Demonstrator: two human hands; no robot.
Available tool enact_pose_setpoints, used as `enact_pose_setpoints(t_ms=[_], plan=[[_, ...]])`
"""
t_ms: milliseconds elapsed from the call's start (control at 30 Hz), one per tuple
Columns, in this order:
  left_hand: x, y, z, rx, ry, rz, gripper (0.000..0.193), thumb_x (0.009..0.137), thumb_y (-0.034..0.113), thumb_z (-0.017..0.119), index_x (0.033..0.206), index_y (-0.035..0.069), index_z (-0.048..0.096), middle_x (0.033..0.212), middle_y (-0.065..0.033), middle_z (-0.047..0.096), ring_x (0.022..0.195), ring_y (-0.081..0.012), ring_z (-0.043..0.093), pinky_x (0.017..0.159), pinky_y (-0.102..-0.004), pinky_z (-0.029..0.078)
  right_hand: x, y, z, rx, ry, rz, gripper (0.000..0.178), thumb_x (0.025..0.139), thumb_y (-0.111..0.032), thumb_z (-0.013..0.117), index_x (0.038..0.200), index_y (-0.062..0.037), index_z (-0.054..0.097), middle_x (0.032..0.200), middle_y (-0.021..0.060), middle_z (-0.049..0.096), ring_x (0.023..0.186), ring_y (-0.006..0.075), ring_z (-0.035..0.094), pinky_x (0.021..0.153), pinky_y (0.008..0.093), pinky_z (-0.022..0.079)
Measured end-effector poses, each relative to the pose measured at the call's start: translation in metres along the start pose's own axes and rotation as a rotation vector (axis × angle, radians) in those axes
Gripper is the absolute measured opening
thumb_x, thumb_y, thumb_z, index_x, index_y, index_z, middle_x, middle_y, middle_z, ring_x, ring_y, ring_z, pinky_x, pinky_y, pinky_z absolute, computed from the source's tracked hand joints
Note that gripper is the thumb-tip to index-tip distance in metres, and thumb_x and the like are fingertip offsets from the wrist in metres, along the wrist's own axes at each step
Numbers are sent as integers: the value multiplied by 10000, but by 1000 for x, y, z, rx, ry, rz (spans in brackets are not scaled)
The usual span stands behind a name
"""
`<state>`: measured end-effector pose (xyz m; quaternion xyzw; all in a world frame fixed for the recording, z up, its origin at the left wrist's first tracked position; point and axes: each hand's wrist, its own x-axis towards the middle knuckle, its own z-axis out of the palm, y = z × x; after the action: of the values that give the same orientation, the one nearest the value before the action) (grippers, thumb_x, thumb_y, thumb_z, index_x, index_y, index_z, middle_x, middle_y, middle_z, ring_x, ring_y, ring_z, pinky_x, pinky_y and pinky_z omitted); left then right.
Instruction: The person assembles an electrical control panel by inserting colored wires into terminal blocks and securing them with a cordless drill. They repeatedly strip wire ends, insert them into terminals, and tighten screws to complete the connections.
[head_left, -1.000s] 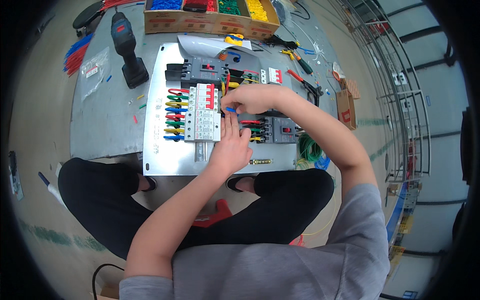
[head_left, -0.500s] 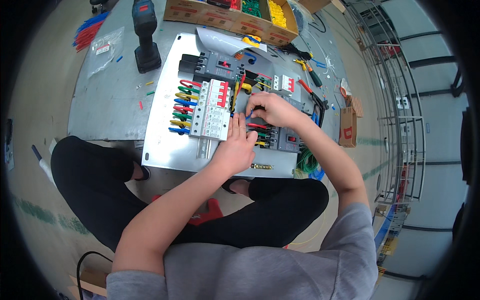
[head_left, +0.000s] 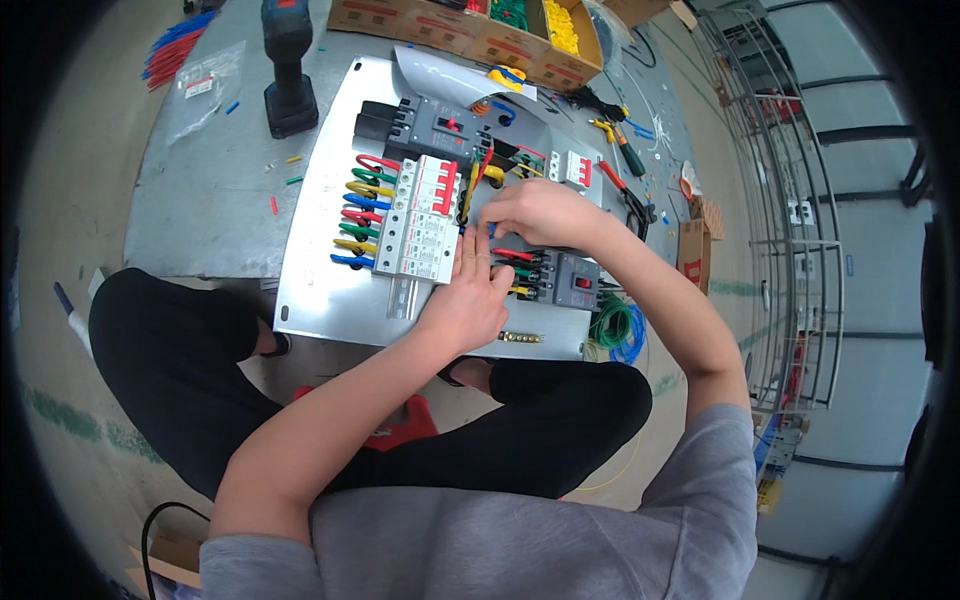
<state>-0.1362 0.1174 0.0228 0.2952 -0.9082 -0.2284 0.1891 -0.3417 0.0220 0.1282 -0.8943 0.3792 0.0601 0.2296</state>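
Note:
A metal mounting plate [head_left: 330, 300] carries a row of white circuit breakers [head_left: 425, 235] with red levers. My right hand [head_left: 540, 212] bends over the gap beside that row, fingertips pinched on a short blue wire [head_left: 491, 230]. My left hand [head_left: 468, 300] lies against the breakers' right side, its fingers stretched toward the same wire; the wire's end is hidden at the fingertips. Coloured wire loops [head_left: 358, 229] stick out on the row's left. A dark moulded-case breaker [head_left: 445, 128] sits above, and another dark breaker [head_left: 576, 282] lies right of my left hand.
A cordless drill [head_left: 290, 75] stands left of the plate. Cardboard bins [head_left: 450, 38] of coloured caps line the far side. Red-handled cutters [head_left: 622, 185] and a screwdriver [head_left: 630, 155] lie at the right, with coiled green wire [head_left: 612, 322] beyond the plate's near right corner.
My right hand has shifted slightly left and turned over, its fingertips closer to the breaker row and left fingers. The left hand has barely moved. The whole view has shifted a little.

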Motion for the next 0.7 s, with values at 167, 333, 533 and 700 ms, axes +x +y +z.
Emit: enact_pose_setpoints(t_ms=[167, 333, 533, 700], plan=[[0, 0, 2, -60, 49, -3, 397, 933, 256, 710, 1146, -42, 558, 1616, -577, 333, 1604, -699, 286, 1366, -690, 212, 21, 0, -12, 178, -104, 147, 216, 890, -31, 788, 1100, -70, 752, 873, 112, 765, 888, 375, 739, 767, 477, 571], [0, -1, 2, -49, 34, -8, 407, 926, 256, 722, 1151, -41, 560, 1620, -575, 334, 1593, -700, 309, 1368, -681, 217, 45, -5, -19, 73, -230, 178, 128, 930, -101, 804, 1032, -75, 730, 876, 114, 772, 887, 369, 735, 767, 501, 516], [0, 0, 2, 7, 10, -4, 420, 937, 265, 727, 1159, -49, 557, 1620, -575, 340, 1595, -692, 317, 1367, -675, 218, 47, -6, -15, 68, -242, 240, 134, 890, -92, 816, 1019, -73, 790, 911, 101, 812, 908, 342, 771, 770, 484, 571], [-3, 1, 1, 0, 13, -3, 411, 949, 260, 711, 1161, -58, 559, 1609, -580, 348, 1592, -696, 317, 1363, -669, 228, 56, -17, -14, 84, -247, 278, 239, 870, -87, 839, 1108, -63, 852, 1007, 143, 839, 964, 353, 797, 825, 476, 607]])
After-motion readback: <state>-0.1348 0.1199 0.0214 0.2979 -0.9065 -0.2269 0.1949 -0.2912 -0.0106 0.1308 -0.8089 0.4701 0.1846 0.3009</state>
